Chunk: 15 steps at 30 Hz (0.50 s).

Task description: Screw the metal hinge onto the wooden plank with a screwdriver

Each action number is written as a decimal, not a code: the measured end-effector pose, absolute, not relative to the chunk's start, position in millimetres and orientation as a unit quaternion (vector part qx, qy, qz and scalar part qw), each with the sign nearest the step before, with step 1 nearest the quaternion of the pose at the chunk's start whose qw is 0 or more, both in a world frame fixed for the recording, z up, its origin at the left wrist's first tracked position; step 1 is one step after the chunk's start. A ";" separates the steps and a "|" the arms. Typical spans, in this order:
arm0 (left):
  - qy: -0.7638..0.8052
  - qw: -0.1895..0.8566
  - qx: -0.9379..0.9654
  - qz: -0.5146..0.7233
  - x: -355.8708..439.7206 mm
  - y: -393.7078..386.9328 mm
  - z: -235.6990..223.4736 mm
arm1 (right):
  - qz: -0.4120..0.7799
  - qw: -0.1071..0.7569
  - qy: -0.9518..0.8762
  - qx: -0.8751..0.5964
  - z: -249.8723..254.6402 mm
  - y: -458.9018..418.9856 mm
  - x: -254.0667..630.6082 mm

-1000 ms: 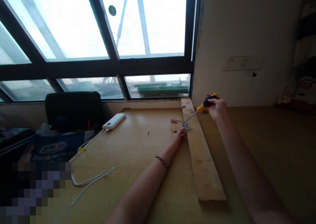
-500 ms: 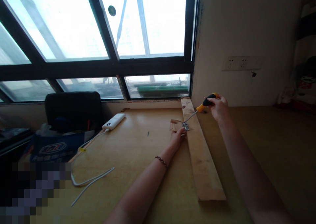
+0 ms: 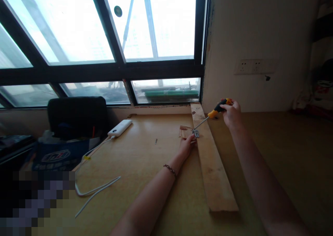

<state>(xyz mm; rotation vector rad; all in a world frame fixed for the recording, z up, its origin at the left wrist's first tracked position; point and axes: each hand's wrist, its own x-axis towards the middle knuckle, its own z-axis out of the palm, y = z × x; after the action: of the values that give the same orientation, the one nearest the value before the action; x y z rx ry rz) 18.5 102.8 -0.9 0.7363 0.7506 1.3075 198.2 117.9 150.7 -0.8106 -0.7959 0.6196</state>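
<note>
A long wooden plank [image 3: 212,163] lies on the wooden tabletop [image 3: 145,173], running away from me toward the window. A small metal hinge [image 3: 196,134] sits on the plank's left edge. My right hand [image 3: 231,113] grips the yellow and black handle of a screwdriver [image 3: 212,115], whose tip rests on the hinge. My left hand [image 3: 186,144] lies against the plank's left side, fingers pinching at the hinge. A small wood piece [image 3: 184,130] lies just beyond that hand.
A loose screw [image 3: 156,141] lies on the tabletop. A white power bank [image 3: 120,127] with a white cable [image 3: 93,191] sits to the left, beside a black chair [image 3: 76,116] and a blue bag [image 3: 56,156]. Wall sockets [image 3: 253,66] are on the wall at the right.
My right hand has turned slightly on the screwdriver handle and shifted a little to the right. The left hand, hinge and plank stay where they were.
</note>
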 end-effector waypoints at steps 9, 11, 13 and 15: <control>0.334 0.671 0.324 0.578 18.1 103.3 -1.9 | 0.129 0.769 -0.376 -0.501 142.4 118.1 208.6; 0.338 0.672 0.320 0.576 18.1 103.0 -1.5 | 0.189 0.801 -0.359 -0.441 141.8 120.1 206.4; 0.342 0.672 0.320 0.574 18.2 102.7 -1.1 | 0.252 0.816 -0.355 -0.380 142.7 121.6 202.7; 0.340 0.671 0.320 0.576 18.4 102.2 -0.6 | 0.268 0.824 -0.354 -0.353 144.6 122.2 198.3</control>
<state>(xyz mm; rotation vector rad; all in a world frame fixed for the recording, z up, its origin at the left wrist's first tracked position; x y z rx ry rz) 18.4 102.2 -0.6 0.7205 0.7664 1.2980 198.3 122.2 144.6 -0.7498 -0.7519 0.5706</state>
